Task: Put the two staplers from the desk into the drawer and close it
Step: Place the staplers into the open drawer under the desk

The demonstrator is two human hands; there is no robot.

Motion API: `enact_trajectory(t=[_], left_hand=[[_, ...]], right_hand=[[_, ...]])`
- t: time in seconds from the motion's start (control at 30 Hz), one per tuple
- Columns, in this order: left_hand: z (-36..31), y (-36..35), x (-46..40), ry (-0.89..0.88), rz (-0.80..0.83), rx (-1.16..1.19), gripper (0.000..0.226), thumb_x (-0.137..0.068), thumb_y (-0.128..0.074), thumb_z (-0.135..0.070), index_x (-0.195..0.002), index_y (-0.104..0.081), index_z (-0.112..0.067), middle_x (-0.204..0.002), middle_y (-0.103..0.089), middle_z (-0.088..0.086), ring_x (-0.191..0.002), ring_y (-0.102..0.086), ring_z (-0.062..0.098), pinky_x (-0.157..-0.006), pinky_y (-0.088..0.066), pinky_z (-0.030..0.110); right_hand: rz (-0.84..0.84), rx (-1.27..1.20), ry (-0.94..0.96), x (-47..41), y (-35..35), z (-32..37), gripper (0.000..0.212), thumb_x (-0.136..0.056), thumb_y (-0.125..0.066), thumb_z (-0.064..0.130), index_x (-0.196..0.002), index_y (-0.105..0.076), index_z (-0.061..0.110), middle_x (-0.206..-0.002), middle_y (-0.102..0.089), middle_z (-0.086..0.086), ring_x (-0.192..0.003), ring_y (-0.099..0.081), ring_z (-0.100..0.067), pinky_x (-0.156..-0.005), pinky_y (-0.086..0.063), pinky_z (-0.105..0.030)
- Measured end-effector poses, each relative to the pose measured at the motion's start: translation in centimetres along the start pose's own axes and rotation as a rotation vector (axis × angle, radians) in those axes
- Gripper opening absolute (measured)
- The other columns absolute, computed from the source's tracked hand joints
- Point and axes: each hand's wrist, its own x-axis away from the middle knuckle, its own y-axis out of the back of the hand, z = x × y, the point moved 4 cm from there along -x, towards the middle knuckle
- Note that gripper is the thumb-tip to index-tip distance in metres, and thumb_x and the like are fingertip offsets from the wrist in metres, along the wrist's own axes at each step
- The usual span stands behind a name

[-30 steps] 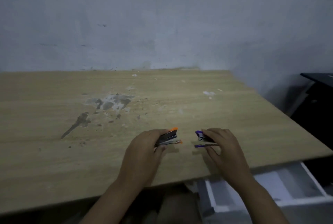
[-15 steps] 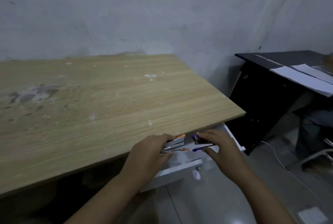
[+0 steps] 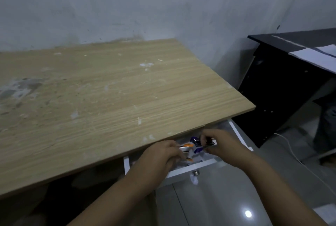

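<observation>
The orange-trimmed stapler (image 3: 185, 148) sits in the grip of the left hand (image 3: 160, 156), its chrome body and orange tip poking out past the curled fingers. Just beside it, the purple-trimmed stapler (image 3: 197, 144) is pinched by the right hand (image 3: 222, 145), thumb above and fingers below, its dark metal arm running back under the knuckles. Both staplers are over the open inside of the drawer (image 3: 209, 163), tips nearly meeting; whether either one rests on the drawer floor I cannot tell, as the hands cover much of it.

The drawer is white, box-shaped with thin straight walls, pulled out from under the front edge of the worktop (image 3: 109, 98). Its pale floor shows between the hands, and nothing else can be made out inside. A small round metal knob (image 3: 196, 172) sits on the drawer's front panel, below the hands.

Above the drawer, the worktop is a flat slab of light wood-grain laminate, scuffed with white flecks and a grey stained patch far to the left of the drawer. Below the drawer lies a glossy grey tiled floor (image 3: 227, 198) carrying a bright reflected spot. To the right of the drawer stands a black desk (image 3: 283, 87) with white papers (image 3: 316, 58) on top, and a white cable (image 3: 292, 151) trails over the floor by its foot. Behind the worktop rises a rough, mottled grey wall (image 3: 145, 7).
</observation>
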Motion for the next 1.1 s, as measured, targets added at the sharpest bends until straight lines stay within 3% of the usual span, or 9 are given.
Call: enact_trajectory(t=[0.1, 0.2, 0.37, 0.5, 0.63, 0.77, 0.9, 1.03, 1.1], left_hand=[[1.0, -0.9, 0.2, 0.042, 0.109, 0.006, 0.033, -0.093, -0.046, -0.007, -0.116, -0.061, -0.024, -0.135, -0.051, -0.002, -0.124, -0.045, 0.011, -0.091, -0.027, 0.008], [2.5, -1.3, 0.4, 0.093, 0.178, 0.047, 0.043, -0.092, -0.043, 0.0, -0.122, -0.057, -0.028, -0.142, -0.043, -0.002, -0.13, -0.038, 0.011, -0.087, -0.017, -0.008], [4.7, -2.2, 0.2, 0.115, 0.27, 0.013, 0.05, -0.093, -0.039, 0.003, -0.124, -0.056, -0.032, -0.145, -0.039, -0.002, -0.133, -0.034, 0.012, -0.101, -0.018, 0.005], [5.1, -2.6, 0.0, 0.12, 0.26, -0.045, 0.043, -0.097, -0.038, -0.009, -0.136, -0.041, -0.028, -0.15, -0.034, -0.003, -0.135, -0.032, 0.011, -0.095, -0.009, -0.006], [5.3, -2.7, -0.1, 0.196, 0.259, -0.184, 0.051, -0.094, -0.037, -0.003, -0.142, -0.029, -0.021, -0.148, -0.039, 0.007, -0.131, -0.04, 0.022, -0.104, -0.029, 0.021], [3.6, -1.7, 0.1, 0.126, 0.207, -0.112, 0.038, -0.098, -0.036, -0.015, -0.135, -0.041, -0.014, -0.144, -0.043, 0.004, -0.13, -0.039, 0.017, -0.094, -0.02, 0.007], [2.3, -1.2, 1.0, 0.038, 0.201, -0.07, 0.036, -0.098, -0.037, -0.027, -0.132, -0.046, -0.022, -0.142, -0.046, -0.004, -0.129, -0.037, 0.008, -0.093, -0.023, 0.009], [1.4, -0.8, 1.8, -0.022, 0.163, -0.16, 0.037, -0.097, -0.036, -0.033, -0.132, -0.045, -0.027, -0.147, -0.04, -0.007, -0.134, -0.031, 0.006, -0.107, -0.03, 0.024], [0.6, -0.4, 2.5, -0.063, 0.109, -0.202, 0.042, -0.093, -0.032, -0.036, -0.13, -0.049, -0.024, -0.145, -0.043, -0.003, -0.132, -0.036, 0.01, -0.107, -0.036, 0.03]], right_hand=[[0.073, 0.022, -0.015, -0.9, -0.6, -0.4, 0.044, -0.072, -0.07, 0.002, -0.059, -0.055, 0.042, -0.088, -0.069, 0.006, -0.085, -0.062, -0.009, -0.08, -0.051, -0.027], [0.125, 0.046, -0.009, -1.6, -1.2, -0.5, 0.045, -0.071, -0.071, 0.001, -0.059, -0.056, 0.042, -0.091, -0.071, 0.004, -0.085, -0.064, -0.01, -0.08, -0.051, -0.023], [0.186, 0.07, -0.025, -2.6, -2.4, -0.8, 0.045, -0.067, -0.075, 0.001, -0.055, -0.056, 0.04, -0.09, -0.07, 0.0, -0.082, -0.063, -0.01, -0.072, -0.048, -0.016], [0.198, 0.07, -0.038, -3.1, -2.8, -0.8, 0.043, -0.068, -0.075, 0.002, -0.056, -0.057, 0.039, -0.09, -0.07, 0.0, -0.083, -0.062, -0.011, -0.067, -0.044, -0.011], [0.176, 0.095, -0.028, -3.2, -2.8, -0.5, 0.025, -0.073, -0.067, -0.004, -0.083, -0.074, 0.019, -0.099, -0.073, -0.002, -0.088, -0.062, -0.011, -0.072, -0.047, -0.011], [0.106, 0.065, -0.008, -3.0, -2.8, -0.2, 0.021, -0.079, -0.064, -0.001, -0.09, -0.074, 0.013, -0.097, -0.071, 0.002, -0.089, -0.062, -0.006, -0.073, -0.044, -0.004], [0.035, 0.009, 0.002, -1.8, -2.3, 0.5, 0.022, -0.08, -0.063, 0.001, -0.092, -0.074, 0.015, -0.104, -0.07, 0.002, -0.096, -0.061, -0.005, -0.085, -0.05, -0.022], [-0.069, -0.067, 0.002, 0.2, -1.8, 1.7, 0.024, -0.081, -0.061, 0.003, -0.096, -0.072, 0.019, -0.1, -0.071, 0.007, -0.093, -0.063, -0.006, -0.077, -0.042, -0.003], [-0.116, -0.061, 0.027, 1.5, -1.9, 2.6, 0.025, -0.082, -0.061, 0.005, -0.099, -0.07, 0.021, -0.1, -0.072, 0.006, -0.09, -0.062, -0.001, -0.073, -0.041, 0.001]])
